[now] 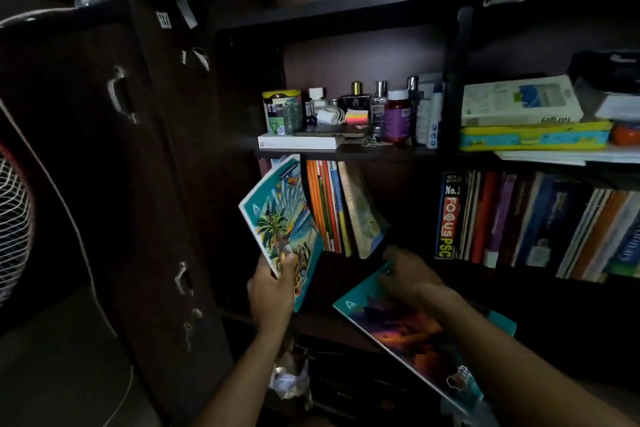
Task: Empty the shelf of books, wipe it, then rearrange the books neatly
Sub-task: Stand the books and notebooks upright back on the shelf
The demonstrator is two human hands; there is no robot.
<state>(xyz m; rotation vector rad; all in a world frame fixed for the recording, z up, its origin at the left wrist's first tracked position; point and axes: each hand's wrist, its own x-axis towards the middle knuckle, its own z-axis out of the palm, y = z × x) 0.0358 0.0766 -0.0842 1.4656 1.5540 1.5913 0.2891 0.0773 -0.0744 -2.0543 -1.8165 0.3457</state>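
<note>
My left hand (273,291) grips the bottom corner of a teal book with a palm-tree cover (280,222), held upright at the left end of the dark book shelf (346,326). My right hand (412,276) holds the top edge of a second teal book with an orange and purple cover (408,329), tilted flat in front of the shelf. A few thin books (332,208) lean at the shelf's left side. A long row of upright books (530,222) fills its right part, with a dark gap between the two groups.
The shelf above carries perfume bottles and jars (381,111), a white box (298,141) and stacked boxes (519,114). A dark cupboard door with handles (117,97) stands to the left, a fan grille (14,218) beside it. Crumpled paper (289,381) lies below the shelf.
</note>
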